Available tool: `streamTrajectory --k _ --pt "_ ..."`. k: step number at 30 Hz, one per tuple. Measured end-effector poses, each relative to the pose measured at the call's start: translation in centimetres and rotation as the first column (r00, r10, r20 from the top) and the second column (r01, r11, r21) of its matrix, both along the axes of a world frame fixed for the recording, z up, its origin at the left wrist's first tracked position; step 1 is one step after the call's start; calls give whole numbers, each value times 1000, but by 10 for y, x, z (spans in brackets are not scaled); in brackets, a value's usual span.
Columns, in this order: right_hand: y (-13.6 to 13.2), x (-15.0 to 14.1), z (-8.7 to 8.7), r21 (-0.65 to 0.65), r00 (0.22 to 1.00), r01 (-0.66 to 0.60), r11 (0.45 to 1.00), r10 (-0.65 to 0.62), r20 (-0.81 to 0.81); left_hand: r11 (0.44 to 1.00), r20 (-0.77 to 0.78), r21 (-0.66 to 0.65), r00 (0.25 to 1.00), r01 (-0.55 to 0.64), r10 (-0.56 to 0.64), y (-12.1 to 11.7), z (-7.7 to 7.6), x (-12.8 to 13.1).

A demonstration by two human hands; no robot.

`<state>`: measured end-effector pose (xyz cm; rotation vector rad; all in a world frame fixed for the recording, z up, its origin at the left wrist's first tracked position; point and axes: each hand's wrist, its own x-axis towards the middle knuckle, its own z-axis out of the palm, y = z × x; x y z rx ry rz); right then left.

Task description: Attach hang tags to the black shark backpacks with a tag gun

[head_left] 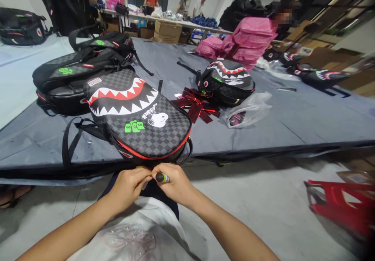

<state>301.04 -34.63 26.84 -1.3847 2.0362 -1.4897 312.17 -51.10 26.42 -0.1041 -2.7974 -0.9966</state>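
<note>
A black-and-grey checkered backpack (146, 124) lies at the table's front edge, printed with a shark mouth, green banknotes and a white cartoon dog. Just below its red-trimmed front edge, my left hand (129, 185) is closed in a pinch. What it grips is small and mostly hidden; a bit of red shows at the fingertips. Wrapped in the fingers of my right hand (175, 183) is a small tool with a black and yellow-green handle (162, 177); its working end is hidden. Both hands' fingertips meet in front of the backpack.
More black backpacks (64, 71) are stacked at left. Behind the near backpack lie dark red straps (196, 104), another shark-mouth backpack (230, 79) and a clear plastic bag (249, 110). Pink backpacks (252, 38) stand farther back. A red stool (340, 202) is at right. People work around.
</note>
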Motion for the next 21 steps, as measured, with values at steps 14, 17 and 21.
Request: streamTrajectory --k 14,17,21 --pt "2 5 -2 51 986 55 997 -63 155 984 -198 -156 979 -84 53 10 -7 -5" --pt "10 8 3 15 992 31 999 -33 122 996 -211 -91 977 -25 6 12 -5 1" --pt "37 -33 11 -125 951 307 943 -309 1 941 -78 211 955 -265 286 -15 1 22"
